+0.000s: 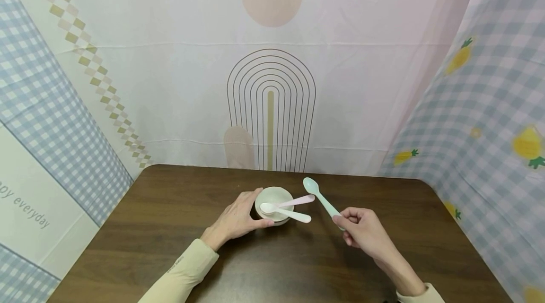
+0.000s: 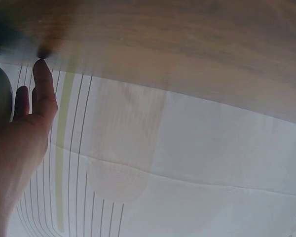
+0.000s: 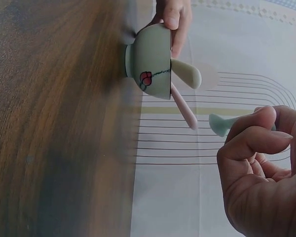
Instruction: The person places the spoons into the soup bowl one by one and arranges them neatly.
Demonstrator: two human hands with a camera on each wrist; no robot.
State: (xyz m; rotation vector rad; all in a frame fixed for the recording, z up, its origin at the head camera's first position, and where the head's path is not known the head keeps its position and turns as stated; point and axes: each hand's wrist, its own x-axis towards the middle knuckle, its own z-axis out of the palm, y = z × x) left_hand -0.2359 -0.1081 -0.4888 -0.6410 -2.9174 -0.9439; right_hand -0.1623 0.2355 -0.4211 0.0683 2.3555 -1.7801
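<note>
A small pale bowl (image 1: 270,194) stands upright on the table, with a red-and-dark motif on its outer side in the right wrist view. Inside it lean a white spoon (image 1: 295,216) and a pink spoon (image 1: 303,200), their handles sticking out over the right rim. My left hand (image 1: 233,218) holds the bowl from the left, thumb at the near side and fingers at the far side. To the right of the bowl, my right hand (image 1: 367,234) pinches a mint-green spoon (image 1: 327,205) by its handle end, its scoop pointing up and left, above the table.
The dark wooden table (image 1: 272,265) has rounded far corners. A pale patterned cloth (image 1: 187,104) hangs right behind its far edge. Blue checked cloth (image 1: 472,151) with yellow fruit prints hangs along the right side, and another checked cloth (image 1: 38,71) along the left.
</note>
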